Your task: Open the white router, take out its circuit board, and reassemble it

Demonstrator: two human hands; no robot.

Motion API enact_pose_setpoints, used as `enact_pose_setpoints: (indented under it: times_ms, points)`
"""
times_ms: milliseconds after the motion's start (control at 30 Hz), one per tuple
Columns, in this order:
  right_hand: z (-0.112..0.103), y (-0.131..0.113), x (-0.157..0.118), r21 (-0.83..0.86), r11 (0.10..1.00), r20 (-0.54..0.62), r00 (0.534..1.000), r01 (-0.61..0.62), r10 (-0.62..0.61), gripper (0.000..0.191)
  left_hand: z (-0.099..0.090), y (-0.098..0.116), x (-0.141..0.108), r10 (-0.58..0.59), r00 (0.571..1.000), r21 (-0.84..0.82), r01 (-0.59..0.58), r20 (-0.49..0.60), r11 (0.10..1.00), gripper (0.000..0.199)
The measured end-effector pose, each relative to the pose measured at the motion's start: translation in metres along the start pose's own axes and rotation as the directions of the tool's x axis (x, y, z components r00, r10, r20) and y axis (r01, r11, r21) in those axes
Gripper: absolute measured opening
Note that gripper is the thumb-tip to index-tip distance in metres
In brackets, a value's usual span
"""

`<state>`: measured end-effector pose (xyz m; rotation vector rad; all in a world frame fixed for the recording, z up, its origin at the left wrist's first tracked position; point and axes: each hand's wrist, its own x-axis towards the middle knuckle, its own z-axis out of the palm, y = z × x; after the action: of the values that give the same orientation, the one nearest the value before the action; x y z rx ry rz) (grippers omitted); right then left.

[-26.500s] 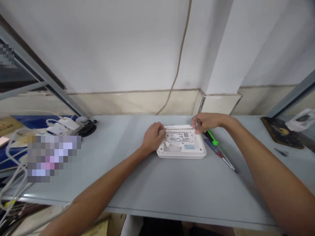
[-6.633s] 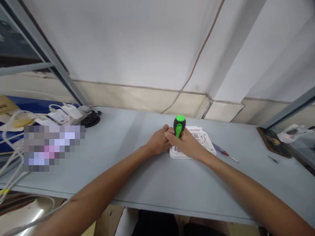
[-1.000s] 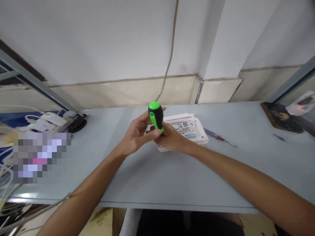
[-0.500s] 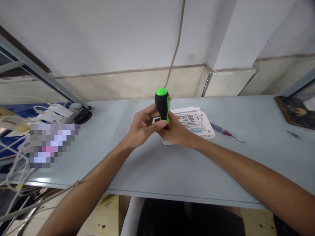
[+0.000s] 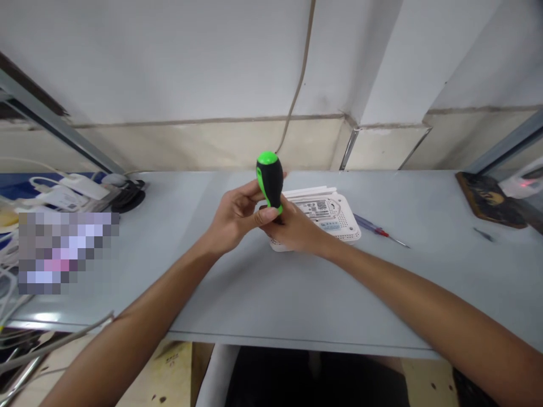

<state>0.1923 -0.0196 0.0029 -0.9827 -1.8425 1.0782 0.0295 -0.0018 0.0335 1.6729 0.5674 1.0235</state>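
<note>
A black and green screwdriver (image 5: pixel 271 178) stands nearly upright over the left end of a white router (image 5: pixel 341 220), which lies with its labelled, vented underside up. The thumb and fingers of my left hand (image 5: pixel 235 217) are closed around the lower handle. Just beneath, my right hand (image 5: pixel 299 226) is closed round the screwdriver's neck and covers part of the router. The shaft and tip are hidden behind my hands. A second screwdriver (image 5: pixel 382 231), with a clear purple handle and a red collar, lies beside the router's right edge.
Chargers (image 5: pixel 85 186) and tangled white cables crowd the left end of the grey table (image 5: pixel 271 299). At the right stand a dark wooden block (image 5: pixel 487 198) and a white device (image 5: pixel 526 180) with a red light. A small dark bit (image 5: pixel 483 234) lies nearby. A wall rises behind.
The screwdriver handle has turned: its green stripe faced right and now faces left. Both hands keep their hold. The whole view has shifted slightly, bringing the white device in at right.
</note>
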Motion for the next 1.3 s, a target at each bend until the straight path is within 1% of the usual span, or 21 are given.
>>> enact_pose_setpoints:
  times_ms: [100,167,233,300,367,433,500,567,600,633,700,733,800,833,867,967,1000,1067,1200,1233,1300]
  points:
    - [0.001,0.000,0.000,-0.003,1.000,-0.033,0.999,-0.014,0.013,0.022,0.000,0.004,-0.004,-0.058,0.997,0.027,0.057,0.050,0.998,0.036]
    - [0.001,-0.001,0.000,-0.014,1.000,-0.027,1.000,0.001,-0.001,0.015,0.003,0.006,-0.006,-0.036,0.998,0.053,0.034,0.042,0.998,0.032]
    - [0.000,-0.003,0.000,-0.030,1.000,0.022,1.000,-0.005,0.006,0.016,0.005,0.004,-0.007,0.030,1.000,0.087,-0.030,-0.001,0.996,0.033]
    - [0.000,-0.004,0.000,-0.048,0.998,0.075,0.996,-0.036,0.040,0.025,0.005,0.001,-0.007,0.086,0.994,0.123,-0.077,-0.072,0.989,0.036]
    - [0.001,-0.004,0.000,-0.049,0.998,0.081,0.996,-0.046,0.050,0.028,0.001,-0.002,-0.005,0.111,0.987,0.138,-0.094,-0.116,0.986,0.039]
    - [0.002,-0.004,0.000,-0.033,0.999,0.065,0.997,-0.032,0.034,0.024,-0.006,-0.002,-0.003,0.107,0.990,0.126,-0.096,-0.086,0.987,0.040]
    - [0.003,-0.003,0.001,-0.015,1.000,0.042,0.999,-0.009,0.010,0.016,-0.010,0.000,-0.003,0.081,0.997,0.102,-0.080,-0.008,0.992,0.042]
    - [0.003,-0.003,0.002,-0.015,1.000,0.048,0.999,0.016,-0.016,0.013,-0.010,0.002,-0.005,0.060,0.997,0.090,-0.064,0.042,0.994,0.049]
    - [0.003,-0.003,0.002,-0.024,0.999,0.059,0.998,0.022,-0.021,0.013,-0.008,0.003,-0.007,0.070,0.997,0.096,-0.074,0.040,0.993,0.056]
    - [0.002,-0.003,0.002,-0.039,0.999,0.074,0.997,0.019,-0.016,0.015,-0.005,0.003,-0.009,0.093,0.996,0.113,-0.094,0.019,0.989,0.064]
    - [0.001,-0.005,0.002,-0.072,0.997,0.104,0.994,-0.006,0.014,0.020,0.002,0.002,-0.011,0.152,0.985,0.163,-0.138,-0.076,0.977,0.079]
    - [0.001,-0.006,0.001,-0.081,0.997,0.108,0.994,-0.020,0.029,0.021,0.004,0.001,-0.012,0.174,0.976,0.189,-0.148,-0.132,0.971,0.084]
    - [0.001,-0.008,0.001,-0.081,0.997,0.116,0.993,-0.017,0.026,0.024,0.005,0.000,-0.011,0.194,0.956,0.214,-0.147,-0.218,0.966,0.086]
    - [0.001,-0.008,0.000,-0.069,0.998,0.111,0.994,-0.006,0.013,0.026,0.003,0.000,-0.010,0.195,0.953,0.211,-0.146,-0.231,0.966,0.086]
    - [0.002,-0.008,0.000,-0.052,0.999,0.098,0.995,0.006,-0.001,0.026,0.002,0.001,-0.009,0.190,0.957,0.196,-0.147,-0.220,0.969,0.087]
    - [0.003,-0.005,0.000,-0.016,1.000,0.053,0.998,0.023,-0.022,0.026,-0.002,0.002,-0.008,0.141,0.982,0.125,-0.125,-0.128,0.984,0.083]
    - [0.003,-0.003,0.000,-0.019,1.000,0.052,0.998,0.022,-0.021,0.027,0.000,0.002,-0.008,0.139,0.983,0.116,-0.125,-0.118,0.985,0.080]
    - [0.003,0.000,0.000,-0.044,0.999,0.078,0.997,0.016,-0.013,0.029,0.006,0.001,-0.010,0.170,0.972,0.142,-0.147,-0.164,0.979,0.077]
    - [0.003,0.000,0.000,-0.047,0.999,0.091,0.996,0.024,-0.019,0.029,0.019,-0.001,-0.014,0.255,0.911,0.255,-0.176,-0.323,0.951,0.073]
    - [0.002,0.000,0.000,-0.038,0.999,0.088,0.996,0.026,-0.022,0.030,0.019,-0.001,-0.014,0.261,0.904,0.265,-0.175,-0.337,0.948,0.071]
    - [0.001,-0.002,-0.001,-0.020,0.999,0.084,0.996,0.027,-0.025,0.031,0.017,0.000,-0.013,0.248,0.915,0.250,-0.171,-0.319,0.953,0.069]
